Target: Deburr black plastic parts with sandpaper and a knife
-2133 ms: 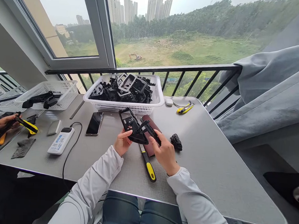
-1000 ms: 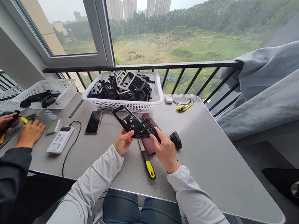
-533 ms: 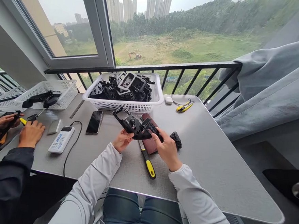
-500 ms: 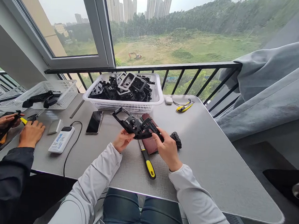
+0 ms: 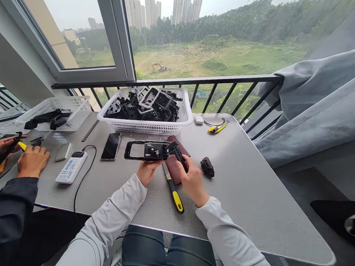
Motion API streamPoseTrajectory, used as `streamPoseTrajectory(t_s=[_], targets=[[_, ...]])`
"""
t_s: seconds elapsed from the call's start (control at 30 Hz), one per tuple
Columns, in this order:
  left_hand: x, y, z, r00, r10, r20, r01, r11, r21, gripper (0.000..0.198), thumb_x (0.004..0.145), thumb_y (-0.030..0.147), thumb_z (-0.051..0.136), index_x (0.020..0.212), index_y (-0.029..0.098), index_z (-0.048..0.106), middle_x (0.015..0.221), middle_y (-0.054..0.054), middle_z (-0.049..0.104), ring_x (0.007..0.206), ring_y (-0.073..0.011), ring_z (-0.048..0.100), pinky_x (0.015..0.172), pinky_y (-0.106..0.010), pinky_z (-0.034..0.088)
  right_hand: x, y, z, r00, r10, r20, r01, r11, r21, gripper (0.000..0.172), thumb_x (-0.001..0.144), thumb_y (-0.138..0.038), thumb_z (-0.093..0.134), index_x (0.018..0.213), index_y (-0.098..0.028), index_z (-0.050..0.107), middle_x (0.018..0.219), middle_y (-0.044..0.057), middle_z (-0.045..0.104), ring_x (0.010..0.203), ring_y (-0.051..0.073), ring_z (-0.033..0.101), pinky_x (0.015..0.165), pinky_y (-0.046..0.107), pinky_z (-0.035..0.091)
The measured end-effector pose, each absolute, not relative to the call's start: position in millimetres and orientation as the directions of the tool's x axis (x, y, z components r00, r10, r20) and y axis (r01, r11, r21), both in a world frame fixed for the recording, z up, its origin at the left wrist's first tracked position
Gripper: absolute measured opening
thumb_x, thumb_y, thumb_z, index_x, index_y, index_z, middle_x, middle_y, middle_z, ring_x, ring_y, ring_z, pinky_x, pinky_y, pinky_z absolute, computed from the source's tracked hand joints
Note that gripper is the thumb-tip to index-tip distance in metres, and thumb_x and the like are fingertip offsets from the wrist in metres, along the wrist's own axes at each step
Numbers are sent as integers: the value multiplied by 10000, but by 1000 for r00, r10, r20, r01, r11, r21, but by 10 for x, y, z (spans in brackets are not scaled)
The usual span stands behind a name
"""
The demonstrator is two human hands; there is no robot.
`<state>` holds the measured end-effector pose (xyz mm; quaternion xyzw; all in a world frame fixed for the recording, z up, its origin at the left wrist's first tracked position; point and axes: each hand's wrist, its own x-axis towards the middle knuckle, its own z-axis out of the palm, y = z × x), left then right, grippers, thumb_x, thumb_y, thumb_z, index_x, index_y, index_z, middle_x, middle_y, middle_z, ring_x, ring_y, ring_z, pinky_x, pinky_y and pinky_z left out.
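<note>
Both my hands hold a long black plastic frame (image 5: pixel 146 150) above the grey table (image 5: pixel 246 194). My left hand (image 5: pixel 147 170) grips its lower edge near the middle, fingers closed. My right hand (image 5: pixel 191 179) is closed on the frame's right end. The frame lies nearly level, its open window pointing left. Under my hands lie a yellow-and-black handled tool (image 5: pixel 173 189) and a dark red wallet-like thing (image 5: pixel 173 162). A small black part (image 5: pixel 207 167) rests just right of my right hand.
A white basket (image 5: pixel 183 115) of several black plastic parts stands behind the frame. A phone (image 5: pixel 111 146), a white power strip (image 5: pixel 70 167) with cable and a second basket (image 5: pixel 75 109) are at left. Another person's hands (image 5: pixel 32 161) work at the left edge. A yellow cutter (image 5: pixel 217 127) lies far right.
I have turned the frame from slanting up-left to nearly level, its long end now pointing left. My hands stay in the same grip. The other person's hand came onto the table.
</note>
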<state>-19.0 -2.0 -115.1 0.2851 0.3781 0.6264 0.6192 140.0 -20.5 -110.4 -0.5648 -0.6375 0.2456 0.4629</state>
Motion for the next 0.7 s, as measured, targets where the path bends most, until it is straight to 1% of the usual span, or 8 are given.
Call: streamPoseTrajectory(t_s=[0.07, 0.17, 0.23, 0.33, 0.4, 0.5, 0.57, 0.7], targets=[[-142, -41, -1192, -116, 991, -65, -523, -6, 852, 262, 502, 155, 852, 720, 252, 743, 806, 41, 757, 869, -205, 685, 973, -377, 471, 1355, -225, -1125, 53, 952, 300, 491, 237, -838, 439, 883, -497, 451, 1118, -164, 613, 941, 103, 721, 797, 245, 658, 723, 386, 523], [-117, -83, -1233, -145, 989, -18, -429, -47, 902, 250, 582, 224, 840, 816, 260, 760, 923, 33, 761, 999, -248, 659, 1040, -408, 423, 1336, -232, -1149, 60, 949, 309, 503, 239, -830, 427, 882, -493, 448, 1112, -170, 609, 952, 102, 717, 808, 247, 656, 723, 390, 522], [-124, -111, -1230, -151, 988, -9, -329, -41, 944, 181, 627, 248, 824, 791, 289, 759, 892, 52, 762, 1060, -287, 638, 1061, -438, 404, 1342, -230, -1156, 70, 951, 303, 503, 228, -834, 418, 884, -483, 448, 1111, -170, 606, 930, 97, 718, 787, 245, 656, 705, 386, 522], [-121, -146, -1180, -185, 981, -56, -229, 12, 973, 118, 640, 249, 816, 704, 321, 747, 792, 69, 757, 1101, -328, 622, 1044, -453, 425, 1353, -228, -1153, 79, 956, 281, 495, 207, -844, 416, 881, -475, 456, 1118, -166, 604, 896, 90, 723, 754, 246, 657, 687, 383, 519], [-98, -160, -1137, -219, 970, -102, -204, 57, 977, 115, 628, 224, 815, 663, 304, 741, 754, 55, 753, 1077, -327, 639, 1020, -442, 452, 1354, -229, -1152, 85, 957, 279, 499, 201, -843, 429, 876, -477, 461, 1122, -157, 606, 899, 99, 726, 758, 253, 660, 688, 387, 520], [-53, -171, -1107, -264, 954, -139, -186, 91, 978, 115, 617, 169, 797, 627, 264, 732, 737, 27, 750, 991, -291, 680, 992, -412, 477, 1350, -228, -1156, 90, 957, 277, 508, 195, -839, 448, 873, -480, 463, 1128, -145, 615, 925, 115, 731, 783, 259, 669, 700, 390, 525], [-39, -176, -1120, -281, 950, -134, -188, 82, 979, 113, 627, 144, 781, 634, 248, 735, 756, 7, 755, 951, -276, 693, 975, -404, 487, 1349, -224, -1159, 88, 959, 271, 511, 190, -839, 456, 875, -485, 461, 1131, -146, 626, 947, 118, 735, 803, 262, 677, 713, 393, 530], [-47, -185, -1177, -263, 959, -109, -238, 45, 970, 106, 632, 144, 787, 666, 235, 745, 751, -16, 754, 942, -276, 694, 975, -410, 480, 1360, -218, -1142, 72, 963, 261, 507, 190, -841, 463, 879, -496, 464, 1148, -169, 651, 1035, 120, 736, 875, 275, 684, 768, 403, 531]])
